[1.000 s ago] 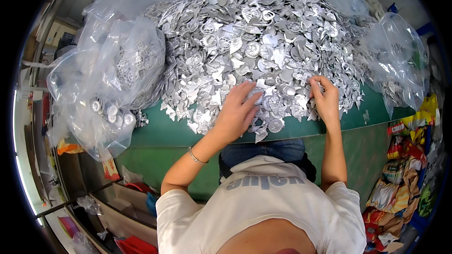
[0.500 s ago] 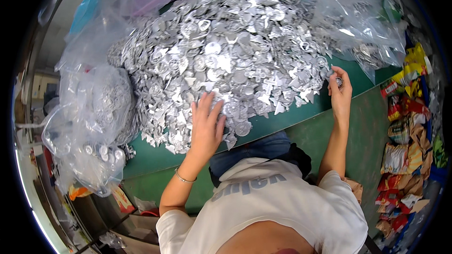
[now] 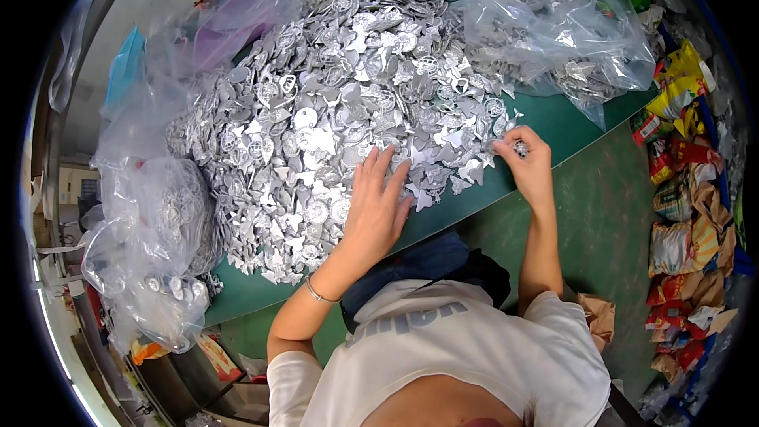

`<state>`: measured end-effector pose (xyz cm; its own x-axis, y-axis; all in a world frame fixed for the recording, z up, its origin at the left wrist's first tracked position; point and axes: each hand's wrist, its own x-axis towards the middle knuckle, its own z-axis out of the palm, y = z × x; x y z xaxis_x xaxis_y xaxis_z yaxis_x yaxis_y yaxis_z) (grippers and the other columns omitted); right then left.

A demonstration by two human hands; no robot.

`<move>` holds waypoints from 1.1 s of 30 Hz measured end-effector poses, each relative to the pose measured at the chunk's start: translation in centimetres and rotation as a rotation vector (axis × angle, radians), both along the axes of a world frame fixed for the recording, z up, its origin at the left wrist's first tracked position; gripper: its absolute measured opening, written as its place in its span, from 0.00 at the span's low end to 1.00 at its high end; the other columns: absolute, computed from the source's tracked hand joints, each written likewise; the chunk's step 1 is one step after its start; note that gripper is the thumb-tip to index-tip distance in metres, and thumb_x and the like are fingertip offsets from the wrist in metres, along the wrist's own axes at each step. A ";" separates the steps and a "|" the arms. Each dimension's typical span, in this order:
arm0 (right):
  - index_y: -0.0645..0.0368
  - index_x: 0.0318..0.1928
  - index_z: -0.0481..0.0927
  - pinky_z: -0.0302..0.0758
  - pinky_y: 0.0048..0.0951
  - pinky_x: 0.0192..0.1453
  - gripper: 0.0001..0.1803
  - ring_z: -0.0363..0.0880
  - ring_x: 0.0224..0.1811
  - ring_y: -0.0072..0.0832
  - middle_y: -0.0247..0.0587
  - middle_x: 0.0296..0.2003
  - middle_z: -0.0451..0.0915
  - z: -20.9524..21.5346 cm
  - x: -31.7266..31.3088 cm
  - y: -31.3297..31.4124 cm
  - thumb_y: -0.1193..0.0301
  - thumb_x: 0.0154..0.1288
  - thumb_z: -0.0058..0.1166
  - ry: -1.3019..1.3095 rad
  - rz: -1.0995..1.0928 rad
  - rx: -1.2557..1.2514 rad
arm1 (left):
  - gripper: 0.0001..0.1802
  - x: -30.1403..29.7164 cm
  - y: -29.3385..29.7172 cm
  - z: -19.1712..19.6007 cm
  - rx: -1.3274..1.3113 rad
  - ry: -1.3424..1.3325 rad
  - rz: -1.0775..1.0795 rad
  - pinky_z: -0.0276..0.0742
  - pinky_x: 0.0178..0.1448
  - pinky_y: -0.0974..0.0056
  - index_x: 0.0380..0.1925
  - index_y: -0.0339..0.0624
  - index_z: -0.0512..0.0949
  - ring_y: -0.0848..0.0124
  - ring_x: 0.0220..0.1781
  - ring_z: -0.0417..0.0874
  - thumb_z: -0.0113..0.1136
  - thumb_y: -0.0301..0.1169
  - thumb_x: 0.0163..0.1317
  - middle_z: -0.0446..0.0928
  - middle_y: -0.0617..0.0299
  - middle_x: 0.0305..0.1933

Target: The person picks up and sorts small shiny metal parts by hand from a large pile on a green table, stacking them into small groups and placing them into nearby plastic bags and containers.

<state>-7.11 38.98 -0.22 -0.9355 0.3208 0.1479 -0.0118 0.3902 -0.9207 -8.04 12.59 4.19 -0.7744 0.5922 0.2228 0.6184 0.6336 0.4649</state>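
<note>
A wide heap of small silver metal pieces covers much of the green table. The pieces include discs, butterfly-like shapes and openwork rounds. My left hand rests on the near side of the heap, fingers apart and stretched out, with nothing seen in its grip. At the heap's right edge, my right hand is closed, thumb and fingers bent around a small round silver metal piece with an openwork pattern. The fingertips are close to loose pieces at the heap's edge; whether they also pinch one of those I cannot tell.
The green table ends in a slanting near edge before me. Clear plastic bags of metal pieces stand at left, with another bag at far right. A purple scoop-like thing lies behind. Snack packets line the right side.
My right hand has moved left to the heap's edge with the round piece in it. My left hand has shifted right across the heap. The whole view has tilted slightly.
</note>
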 end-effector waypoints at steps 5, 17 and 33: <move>0.60 0.33 0.72 0.60 0.17 0.19 0.03 0.70 0.24 0.25 0.36 0.28 0.74 1.7 -1.2 2.0 0.74 0.60 0.49 0.115 -0.049 -1.454 | 0.29 -0.2 0.7 -0.1 -0.015 -0.020 0.023 0.51 0.68 0.46 0.56 0.40 0.65 0.47 0.68 0.55 0.60 0.24 0.52 0.56 0.48 0.65; 0.61 0.34 0.76 0.69 0.43 0.33 0.14 0.76 0.33 0.48 0.48 0.29 0.76 1.5 -6.1 1.4 0.67 0.50 0.63 -0.212 -0.058 0.623 | 0.25 -1.5 0.3 0.4 -0.003 0.042 0.087 0.56 0.67 0.50 0.52 0.38 0.69 0.46 0.67 0.56 0.60 0.23 0.52 0.58 0.47 0.64; 0.59 0.43 0.76 0.70 0.35 0.25 0.12 0.76 0.24 0.41 0.45 0.29 0.78 1.0 -12.8 -2.5 0.70 0.59 0.53 0.230 0.156 0.331 | 0.19 -5.9 0.1 1.2 0.021 0.218 0.159 0.60 0.65 0.52 0.47 0.37 0.71 0.48 0.64 0.62 0.59 0.23 0.53 0.62 0.47 0.61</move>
<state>-19.91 36.52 0.76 -0.8996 0.0785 0.4295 -0.2844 0.6410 -0.7129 -13.98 12.68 5.38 -0.7895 0.4608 0.4054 0.5991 0.7223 0.3455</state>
